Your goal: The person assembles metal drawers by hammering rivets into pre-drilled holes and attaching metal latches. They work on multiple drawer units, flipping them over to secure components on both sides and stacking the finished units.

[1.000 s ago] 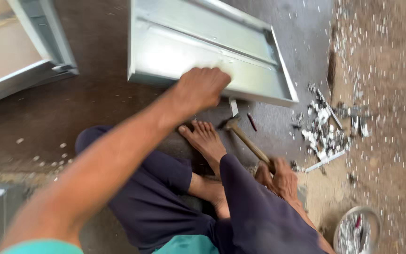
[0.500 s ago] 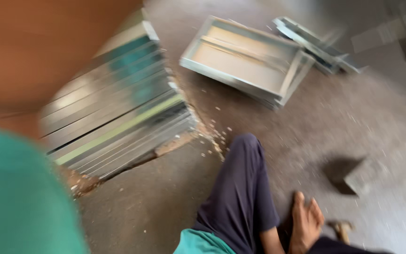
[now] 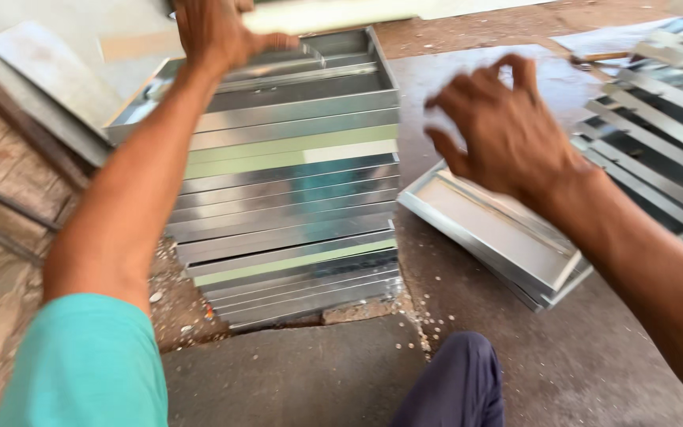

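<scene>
A tall stack of shiny metal trays (image 3: 294, 190) stands on the floor in front of me. My left hand (image 3: 215, 32) reaches over its far top edge and grips the rim of the topmost tray (image 3: 318, 71). My right hand (image 3: 499, 126) hovers in the air to the right of the stack, fingers spread, holding nothing. Below it on the floor lies a single shallow metal tray (image 3: 492, 229), tilted at an angle. My knee in dark trousers (image 3: 452, 387) shows at the bottom.
More metal trays (image 3: 658, 119) lie in a row at the right edge. Flat sheet-metal pieces (image 3: 49, 79) lean at the upper left. Small chips and debris (image 3: 428, 324) litter the concrete floor beside the stack's base.
My view has swung from the hammer and the tray at my feet to the stack. Both hands have come up; the left has taken hold of the top tray's rim.
</scene>
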